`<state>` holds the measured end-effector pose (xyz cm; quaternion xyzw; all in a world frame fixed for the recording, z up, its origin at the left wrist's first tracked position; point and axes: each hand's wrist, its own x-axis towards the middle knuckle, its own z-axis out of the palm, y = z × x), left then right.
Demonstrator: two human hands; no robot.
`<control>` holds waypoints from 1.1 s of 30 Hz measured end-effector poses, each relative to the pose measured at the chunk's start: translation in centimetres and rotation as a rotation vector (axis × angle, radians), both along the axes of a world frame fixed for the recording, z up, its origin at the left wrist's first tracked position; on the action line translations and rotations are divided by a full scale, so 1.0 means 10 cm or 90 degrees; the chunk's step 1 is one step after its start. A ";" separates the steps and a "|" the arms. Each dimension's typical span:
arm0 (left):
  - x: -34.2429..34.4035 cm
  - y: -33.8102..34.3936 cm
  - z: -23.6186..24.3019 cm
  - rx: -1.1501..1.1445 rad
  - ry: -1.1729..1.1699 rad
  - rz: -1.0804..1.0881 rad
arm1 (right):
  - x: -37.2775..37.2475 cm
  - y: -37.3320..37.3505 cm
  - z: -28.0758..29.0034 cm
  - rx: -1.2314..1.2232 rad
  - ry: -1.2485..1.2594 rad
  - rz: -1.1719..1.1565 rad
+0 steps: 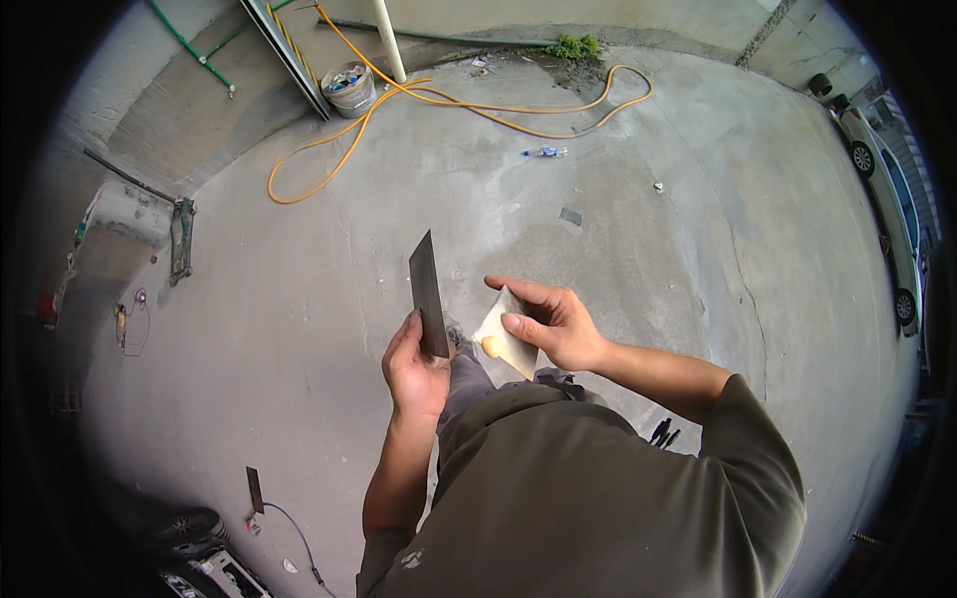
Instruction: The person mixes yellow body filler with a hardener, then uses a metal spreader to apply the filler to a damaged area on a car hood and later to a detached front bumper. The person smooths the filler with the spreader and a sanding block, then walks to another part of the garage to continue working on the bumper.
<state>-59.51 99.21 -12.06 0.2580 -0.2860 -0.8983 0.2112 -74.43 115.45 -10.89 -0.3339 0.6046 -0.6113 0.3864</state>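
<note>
My left hand (412,377) grips a thin, dark rectangular plate (426,289) by its lower end, thumb on the face towards me. The plate stands nearly upright in front of my body. Just to its right, my right hand (566,331) pinches a pale cream flat spreader (515,351), thumb on top and the index finger stretched along its far edge. A yellowish blob of paste (490,347) sits on the spreader's left side. The plate and the spreader are apart. My fingers behind both are partly hidden.
Ahead on the concrete floor lie an orange hose (290,201), a bucket of rubbish (351,97), a plastic bottle (545,152) and a grey scrap (570,216). A floor jack (181,239) is at left, a dark plate (255,490) at lower left, a car (885,184) at far right.
</note>
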 end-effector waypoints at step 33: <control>-4.24 -6.65 -0.45 -0.111 0.011 0.224 | -4.53 -7.38 0.13 -0.388 0.237 0.056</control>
